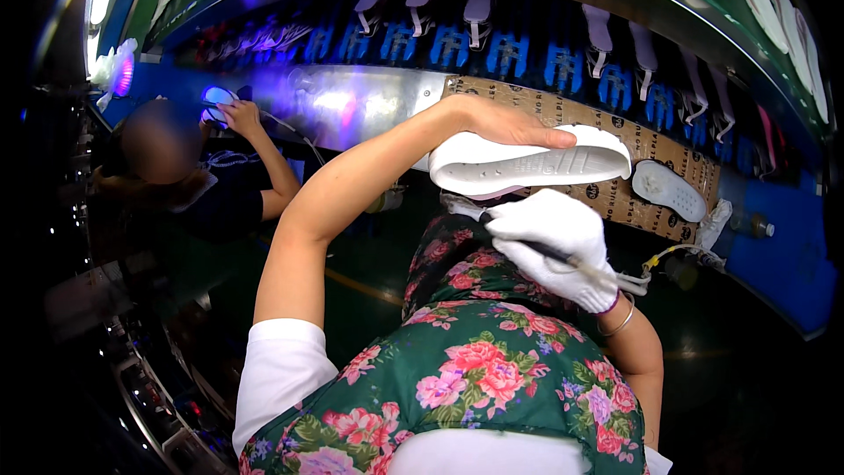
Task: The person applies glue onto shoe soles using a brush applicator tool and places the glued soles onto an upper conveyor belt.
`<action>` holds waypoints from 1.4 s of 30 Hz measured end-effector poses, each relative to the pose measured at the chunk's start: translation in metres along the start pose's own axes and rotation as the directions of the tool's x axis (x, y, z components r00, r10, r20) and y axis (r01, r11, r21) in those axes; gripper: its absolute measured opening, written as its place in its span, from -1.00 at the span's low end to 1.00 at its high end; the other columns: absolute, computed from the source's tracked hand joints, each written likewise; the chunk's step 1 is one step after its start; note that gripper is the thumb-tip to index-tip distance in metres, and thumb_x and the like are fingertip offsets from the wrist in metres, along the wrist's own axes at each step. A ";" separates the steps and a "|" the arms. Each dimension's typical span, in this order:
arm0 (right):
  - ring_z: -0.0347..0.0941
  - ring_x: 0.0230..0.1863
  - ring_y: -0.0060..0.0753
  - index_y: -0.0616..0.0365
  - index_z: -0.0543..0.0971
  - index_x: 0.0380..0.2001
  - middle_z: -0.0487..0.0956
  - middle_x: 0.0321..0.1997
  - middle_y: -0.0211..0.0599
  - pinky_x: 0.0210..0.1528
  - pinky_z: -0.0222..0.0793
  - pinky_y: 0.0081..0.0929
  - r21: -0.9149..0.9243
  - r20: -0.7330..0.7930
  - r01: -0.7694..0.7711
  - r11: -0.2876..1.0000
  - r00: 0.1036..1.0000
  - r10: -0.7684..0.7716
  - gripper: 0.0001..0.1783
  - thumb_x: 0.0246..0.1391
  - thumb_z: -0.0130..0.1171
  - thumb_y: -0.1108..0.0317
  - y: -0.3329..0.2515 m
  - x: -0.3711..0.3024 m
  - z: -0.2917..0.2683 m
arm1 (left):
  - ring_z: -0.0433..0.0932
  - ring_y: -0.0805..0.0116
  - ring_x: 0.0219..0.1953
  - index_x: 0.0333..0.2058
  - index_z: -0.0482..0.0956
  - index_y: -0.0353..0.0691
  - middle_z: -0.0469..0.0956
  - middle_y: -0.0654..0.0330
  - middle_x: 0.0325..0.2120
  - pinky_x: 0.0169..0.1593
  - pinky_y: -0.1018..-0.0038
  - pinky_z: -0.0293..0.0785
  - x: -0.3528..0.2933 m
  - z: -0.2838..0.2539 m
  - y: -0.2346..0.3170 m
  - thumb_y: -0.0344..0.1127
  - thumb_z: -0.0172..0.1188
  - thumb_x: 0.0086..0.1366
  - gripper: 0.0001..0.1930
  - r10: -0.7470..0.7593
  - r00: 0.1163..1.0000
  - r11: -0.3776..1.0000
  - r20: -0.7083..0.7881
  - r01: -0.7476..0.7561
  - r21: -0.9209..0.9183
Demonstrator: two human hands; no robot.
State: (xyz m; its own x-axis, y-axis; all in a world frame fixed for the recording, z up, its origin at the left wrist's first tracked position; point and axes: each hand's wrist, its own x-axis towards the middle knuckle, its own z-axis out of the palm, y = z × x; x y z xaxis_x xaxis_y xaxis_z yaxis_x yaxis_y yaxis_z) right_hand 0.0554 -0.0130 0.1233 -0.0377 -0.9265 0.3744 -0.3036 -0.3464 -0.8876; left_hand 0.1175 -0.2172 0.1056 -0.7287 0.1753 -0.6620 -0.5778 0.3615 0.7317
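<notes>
A white shoe sole (519,174) with a raised rim is held up over the near edge of the bench, its hollow side partly facing me. My bare left hand (514,126) is closed over its far rim, with the thumb pointing right. Just below the sole, my right hand (556,229) wears a white knit glove. Its fingers pinch a thin brush (547,250) with a dark handle, held much like a pen. The pale tip points left, close beneath the sole's near edge; whether they touch I cannot tell.
Printed brown cardboard (571,110) covers the bench, with another whitish sole (670,192) lying on it at right. Beyond are crumpled white paper (714,222), a clear bottle (754,225) and a hose (681,249). Blue clamps (563,66) line the back. At left, a co-worker's hand (239,114) holds a lit piece.
</notes>
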 end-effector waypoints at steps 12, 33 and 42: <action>0.57 -0.36 -0.17 0.07 0.63 -0.28 0.65 -0.28 -0.24 -0.30 0.49 -0.34 -0.151 -0.018 0.075 0.986 0.997 -0.079 -0.72 -0.14 0.36 0.52 0.005 0.004 -0.001 | 0.22 -0.08 0.32 0.28 0.29 -0.24 0.22 -0.20 0.27 0.32 0.17 0.19 -0.001 -0.024 -0.009 0.63 -0.34 0.16 0.06 -0.068 0.996 0.986 -0.050 0.075 0.150; 0.62 -0.29 -0.20 0.08 0.68 -0.30 0.67 -0.30 -0.21 -0.21 0.53 -0.39 -0.180 -0.234 -0.076 0.981 0.972 0.033 -0.77 -0.12 0.38 0.47 0.001 0.005 -0.035 | 0.43 -0.04 0.16 0.31 0.16 -0.18 0.28 -0.12 0.22 0.13 -0.03 0.49 0.006 0.101 -0.064 -0.01 -0.02 0.39 -0.39 0.154 0.787 -0.234 -0.597 -0.558 -0.796; 0.62 -0.35 -0.24 0.12 0.69 -0.29 0.67 -0.34 -0.24 -0.28 0.52 -0.41 -0.287 -0.365 -0.076 0.955 0.930 -0.035 -0.74 -0.15 0.39 0.51 -0.020 0.006 -0.036 | 0.36 -0.08 0.21 0.34 0.09 -0.24 0.25 -0.23 0.23 0.24 0.04 0.35 0.008 0.118 -0.018 0.06 0.18 -0.02 -0.04 0.315 0.616 -0.421 -0.722 -0.591 -0.688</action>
State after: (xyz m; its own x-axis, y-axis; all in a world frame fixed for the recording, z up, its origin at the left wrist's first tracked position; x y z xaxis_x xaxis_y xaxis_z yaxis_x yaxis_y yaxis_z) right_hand 0.0269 -0.0058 0.1531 -0.3721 -0.7957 0.4778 -0.5603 -0.2178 -0.7991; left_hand 0.1651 -0.1139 0.0679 -0.8963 -0.4394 -0.0606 0.4210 -0.8858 0.1953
